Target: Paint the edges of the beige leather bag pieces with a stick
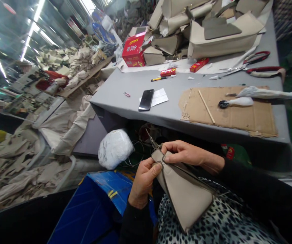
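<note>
A beige handbag with dark edging rests tilted over my lap. My left hand pinches its upper corner, thumb on top near a small tab. Just beside it, my right hand grips the neighbouring edge of the bag between thumb and fingers. A metal clasp or strap end sticks out past the corner, too small to make out fully. The fingers hide part of the seam.
On the grey table ahead lie a black phone, a cardboard sheet, scissors, a red box and several beige bags. A blue bin and a white wrapped bundle stand at my left.
</note>
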### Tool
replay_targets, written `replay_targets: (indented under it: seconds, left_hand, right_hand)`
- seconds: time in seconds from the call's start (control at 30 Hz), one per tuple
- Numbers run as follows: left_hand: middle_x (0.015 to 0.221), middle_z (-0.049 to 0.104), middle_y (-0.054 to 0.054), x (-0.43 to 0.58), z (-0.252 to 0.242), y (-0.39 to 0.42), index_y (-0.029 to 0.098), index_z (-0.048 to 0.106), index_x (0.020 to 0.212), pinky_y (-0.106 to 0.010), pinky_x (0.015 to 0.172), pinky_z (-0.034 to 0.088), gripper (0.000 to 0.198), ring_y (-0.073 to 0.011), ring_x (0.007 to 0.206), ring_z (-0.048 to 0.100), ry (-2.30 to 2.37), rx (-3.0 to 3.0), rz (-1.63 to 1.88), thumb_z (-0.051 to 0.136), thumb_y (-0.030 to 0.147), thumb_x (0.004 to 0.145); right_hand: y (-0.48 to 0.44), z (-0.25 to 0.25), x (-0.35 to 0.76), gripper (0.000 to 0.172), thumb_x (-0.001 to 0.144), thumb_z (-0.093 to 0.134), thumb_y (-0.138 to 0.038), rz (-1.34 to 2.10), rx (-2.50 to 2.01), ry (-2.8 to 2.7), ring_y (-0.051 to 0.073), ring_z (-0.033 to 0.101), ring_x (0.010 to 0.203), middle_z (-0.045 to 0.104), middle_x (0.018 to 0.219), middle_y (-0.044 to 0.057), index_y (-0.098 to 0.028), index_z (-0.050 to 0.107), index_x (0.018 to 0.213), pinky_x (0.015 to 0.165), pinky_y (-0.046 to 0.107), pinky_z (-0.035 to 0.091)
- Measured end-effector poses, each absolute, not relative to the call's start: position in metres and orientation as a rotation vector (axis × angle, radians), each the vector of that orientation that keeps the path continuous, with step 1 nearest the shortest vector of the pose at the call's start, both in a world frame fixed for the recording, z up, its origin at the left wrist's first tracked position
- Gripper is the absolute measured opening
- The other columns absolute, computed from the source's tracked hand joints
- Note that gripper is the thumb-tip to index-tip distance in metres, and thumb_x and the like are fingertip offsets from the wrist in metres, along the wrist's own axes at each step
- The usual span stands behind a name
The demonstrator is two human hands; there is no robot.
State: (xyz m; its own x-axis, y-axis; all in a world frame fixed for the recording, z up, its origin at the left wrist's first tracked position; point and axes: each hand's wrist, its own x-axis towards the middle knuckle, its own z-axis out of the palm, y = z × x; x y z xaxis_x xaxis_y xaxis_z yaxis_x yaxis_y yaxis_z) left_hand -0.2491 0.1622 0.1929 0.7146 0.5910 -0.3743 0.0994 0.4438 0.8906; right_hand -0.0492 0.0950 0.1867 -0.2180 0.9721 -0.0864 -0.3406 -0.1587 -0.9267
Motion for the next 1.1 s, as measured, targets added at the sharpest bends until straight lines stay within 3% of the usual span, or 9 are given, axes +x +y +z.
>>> replay_targets:
  seconds: [0.3,0.53,0.67,0.73,0.83,0.93,1.1]
  left_hand:
    - [0.085,0.077,-0.01,-0.256,0.198,0.159,0.011,0.079,0.096,-0.024,0.064,0.049,0.036,-0.0175,0.069,0.066,0.869,1.101,0.315,0.086,0.04,0.075]
    - [0.069,0.074,-0.007,-0.253,0.196,0.159,0.01,0.078,0.088,-0.024,0.057,0.049,0.032,-0.0168,0.058,0.065,0.942,1.05,0.449,0.086,0.036,0.071]
    - [0.073,0.076,-0.006,-0.256,0.197,0.157,0.012,0.079,0.089,-0.027,0.06,0.054,0.026,-0.0194,0.062,0.069,0.969,1.003,0.565,0.084,0.031,0.072]
    - [0.073,0.077,-0.006,-0.261,0.197,0.157,0.013,0.079,0.088,-0.029,0.061,0.056,0.027,-0.0214,0.063,0.071,1.014,0.973,0.613,0.085,0.03,0.068]
    - [0.073,0.078,-0.006,-0.269,0.196,0.158,0.014,0.079,0.087,-0.032,0.061,0.059,0.032,-0.0245,0.064,0.073,1.071,0.935,0.673,0.088,0.03,0.061]
    - [0.072,0.078,-0.006,-0.273,0.196,0.159,0.014,0.078,0.086,-0.033,0.063,0.06,0.032,-0.0262,0.067,0.075,1.104,0.92,0.704,0.088,0.028,0.059]
    - [0.069,0.077,-0.005,-0.277,0.195,0.163,0.013,0.078,0.082,-0.033,0.063,0.061,0.026,-0.0238,0.061,0.073,1.113,0.888,0.732,0.085,0.026,0.06]
  right_hand:
    - [0.092,0.178,-0.063,0.015,0.088,0.064,-0.034,1.423,-1.009,-1.235,0.014,0.045,0.073,0.051,0.08,-0.002,-0.021,0.058,0.091,0.062,0.025,0.038]
    - [0.102,0.175,-0.071,0.024,0.081,0.072,-0.025,1.359,-0.979,-1.169,0.014,0.044,0.077,0.051,0.085,-0.003,-0.022,0.055,0.097,0.066,0.025,0.039]
    - [0.1,0.176,-0.06,0.031,0.078,0.071,-0.019,1.361,-0.92,-1.019,0.017,0.054,0.091,0.058,0.102,0.0,-0.022,0.059,0.105,0.078,0.028,0.044]
    - [0.096,0.17,-0.051,0.025,0.08,0.07,-0.023,1.268,-0.974,-0.876,0.018,0.056,0.098,0.061,0.107,0.002,-0.021,0.061,0.104,0.082,0.03,0.045]
    - [0.09,0.152,-0.038,0.019,0.083,0.07,-0.032,1.148,-1.123,-0.693,0.017,0.056,0.088,0.063,0.099,0.003,-0.02,0.062,0.096,0.072,0.029,0.044]
    - [0.084,0.126,-0.03,0.024,0.082,0.072,-0.041,1.116,-1.244,-0.607,0.017,0.054,0.08,0.063,0.092,0.002,-0.02,0.062,0.09,0.065,0.028,0.041]
    - [0.08,0.064,-0.032,0.03,0.08,0.07,-0.049,1.181,-1.449,-0.498,0.02,0.059,0.088,0.064,0.091,0.003,-0.021,0.062,0.089,0.07,0.029,0.045]
